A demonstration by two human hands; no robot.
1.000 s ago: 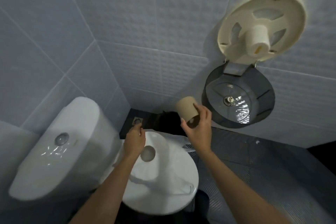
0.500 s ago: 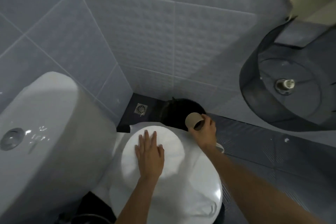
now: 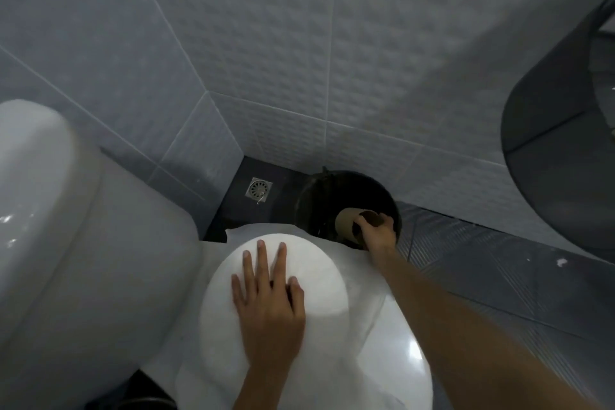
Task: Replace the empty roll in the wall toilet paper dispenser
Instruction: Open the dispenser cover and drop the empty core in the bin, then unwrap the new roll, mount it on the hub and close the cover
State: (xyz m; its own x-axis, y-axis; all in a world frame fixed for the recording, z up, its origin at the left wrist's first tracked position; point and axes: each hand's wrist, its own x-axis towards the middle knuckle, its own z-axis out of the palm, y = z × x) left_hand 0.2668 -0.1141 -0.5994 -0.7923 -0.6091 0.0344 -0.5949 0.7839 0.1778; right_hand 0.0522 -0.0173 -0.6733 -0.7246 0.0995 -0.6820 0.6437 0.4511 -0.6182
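My right hand (image 3: 378, 234) grips the empty brown cardboard core (image 3: 349, 222) and holds it low inside the mouth of a black waste bin (image 3: 332, 190) on the floor by the wall. My left hand (image 3: 268, 303) lies flat, fingers spread, on top of a large white roll of toilet paper (image 3: 319, 280) that rests on the closed toilet lid (image 3: 399, 373). Only the dark, open cover of the wall dispenser (image 3: 549, 143) shows, at the right edge; its spindle is out of view.
The white toilet cistern (image 3: 66, 226) fills the left side. A square metal floor drain (image 3: 258, 189) sits in the corner beside the bin. Grey tiled walls meet behind it, and dark ribbed floor tiles (image 3: 499, 276) run to the right.
The view has dipped down and left, losing the dispenser's spindle. My right hand has carried the cardboard core down into the bin's mouth. My left hand has settled flat on the new roll.
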